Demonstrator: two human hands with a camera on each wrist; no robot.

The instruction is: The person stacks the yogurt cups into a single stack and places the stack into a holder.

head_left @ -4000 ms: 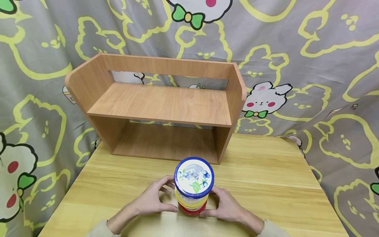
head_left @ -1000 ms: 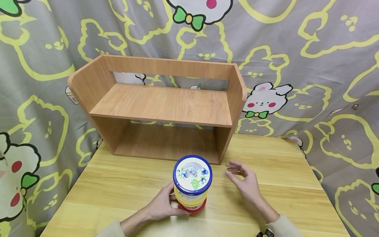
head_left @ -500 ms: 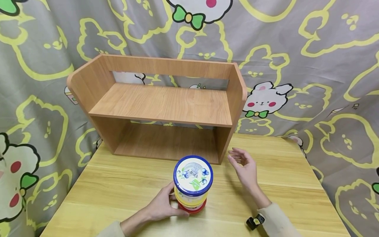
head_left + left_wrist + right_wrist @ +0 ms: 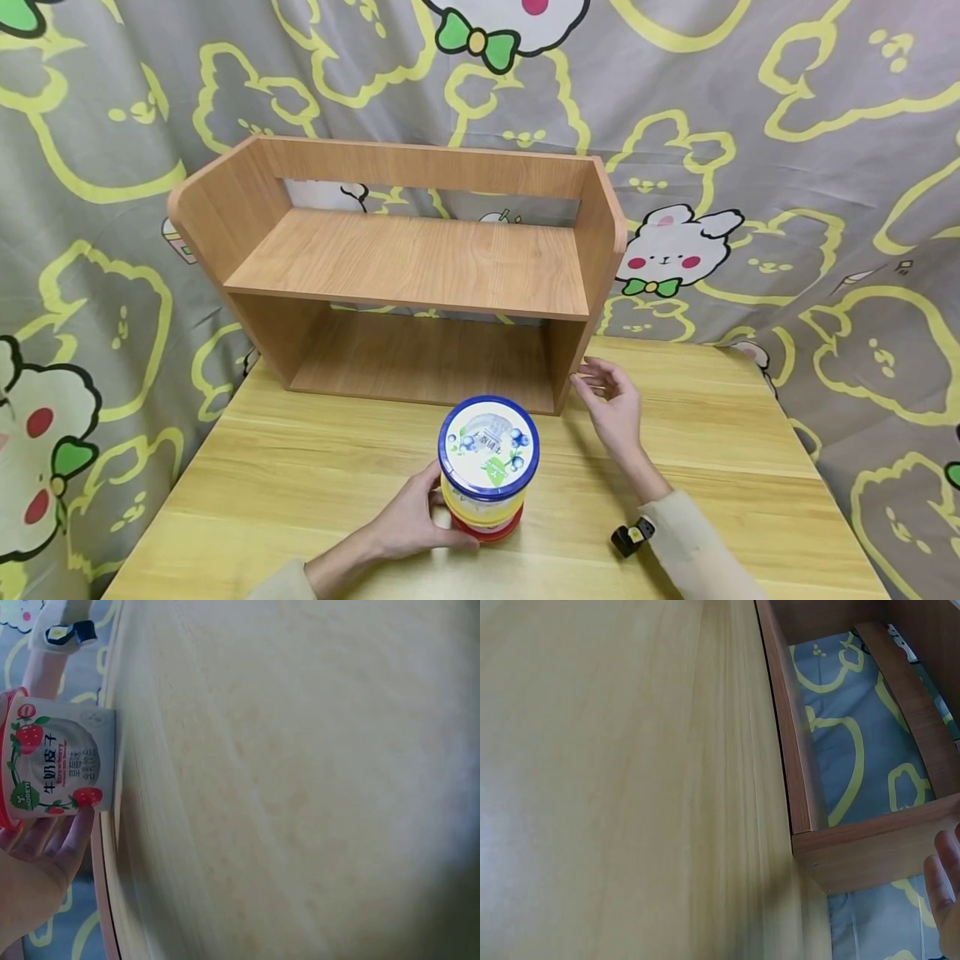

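Observation:
A stack of lidded tubs stands upright on the table in the head view: a blue-lidded tub (image 4: 489, 447) on top, then a yellow-rimmed one (image 4: 480, 507), with a red-rimmed one (image 4: 489, 532) lowest. The left wrist view shows the lowest as a white strawberry tub (image 4: 64, 761). My left hand (image 4: 412, 518) holds the stack low on its left side, thumb in front and fingers behind. My right hand (image 4: 613, 408) holds nothing; its loosely bent fingers are at the outer right side of the wooden shelf (image 4: 405, 258). Whether they touch it I cannot tell.
The two-level shelf stands at the back of the light wood table (image 4: 712, 467), just behind the tubs. A patterned curtain (image 4: 750, 150) hangs behind and on both sides. A small black device (image 4: 632, 536) sits at my right wrist.
My right hand has left the right side of the stack, moving right and then forward to the shelf's right panel. My left hand has come closer around the tubs, which stay in place.

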